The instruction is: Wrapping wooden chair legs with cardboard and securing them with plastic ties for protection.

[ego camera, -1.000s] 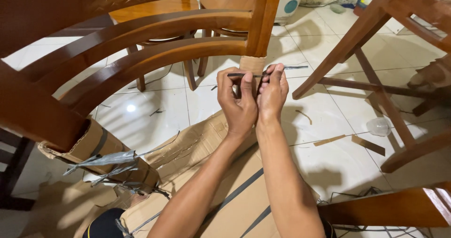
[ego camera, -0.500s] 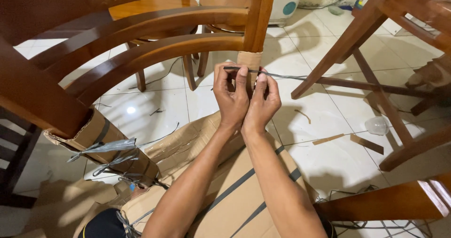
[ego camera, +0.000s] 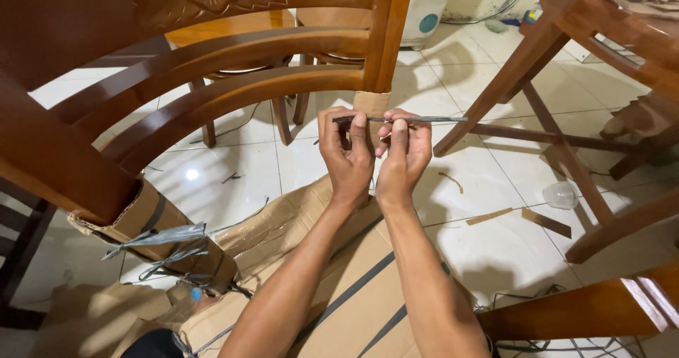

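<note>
A brown wooden chair (ego camera: 212, 68) with curved back slats lies tipped in front of me. One post (ego camera: 385, 26) ends in a cardboard wrap (ego camera: 370, 102). My left hand (ego camera: 348, 156) and my right hand (ego camera: 402, 153) are side by side just below that wrap. Both pinch a thin dark grey strap (ego camera: 410, 119) that runs level across the fingertips and sticks out to the right. A second post at the lower left wears a cardboard sleeve (ego camera: 159, 231) with torn grey tape.
Flattened cardboard (ego camera: 353, 287) with grey tape lines lies on the white tiled floor (ego camera: 488, 231) under my arms. Other wooden chair frames (ego camera: 566, 82) stand at the right. Cardboard scraps (ego camera: 544, 221) and a clear plastic cup (ego camera: 560, 195) lie on the tiles.
Both hands have stayed at the wrapped post. The strap, slanting down to the right half a second ago, now lies level, and the right hand has shifted slightly right.
</note>
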